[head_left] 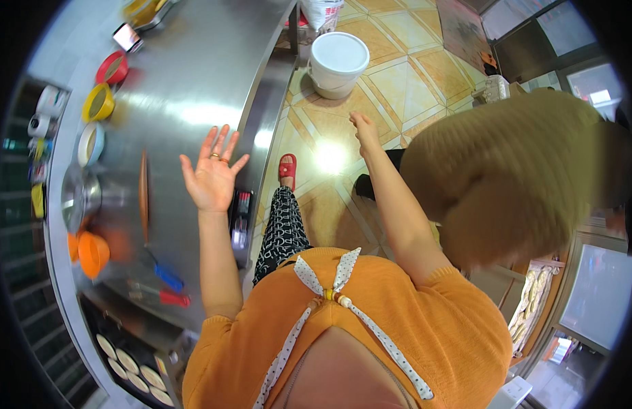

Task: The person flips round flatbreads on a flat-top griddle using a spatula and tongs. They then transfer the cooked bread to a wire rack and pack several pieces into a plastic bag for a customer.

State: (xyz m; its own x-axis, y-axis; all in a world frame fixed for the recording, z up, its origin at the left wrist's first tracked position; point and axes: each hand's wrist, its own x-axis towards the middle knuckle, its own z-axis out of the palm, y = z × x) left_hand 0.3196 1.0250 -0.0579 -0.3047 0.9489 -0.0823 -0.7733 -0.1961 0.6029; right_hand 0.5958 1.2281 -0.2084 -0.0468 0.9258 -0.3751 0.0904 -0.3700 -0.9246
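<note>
My left hand (216, 178) is held up over the near edge of the steel worktable (186, 88), palm showing and fingers spread, a ring on one finger. Nothing is in it. My right hand (364, 131) reaches forward above the tiled floor, seen from the side with its fingers loosely extended; no object shows in it. Left of my left hand, a slim wooden rolling pin (144, 194) lies on the steel top. Closer to me on the table are a tool with a blue handle (168, 278) and one with a red handle (174, 298).
Bowls line the wall side, including red (112, 67), yellow (98, 102) and orange (93, 255) ones. A lidded white bucket (338, 65) stands ahead on the floor. Close on my right, a person in a brown ribbed top (507, 170) bends over, blurred. Flat pale rounds (128, 361) lie lower left.
</note>
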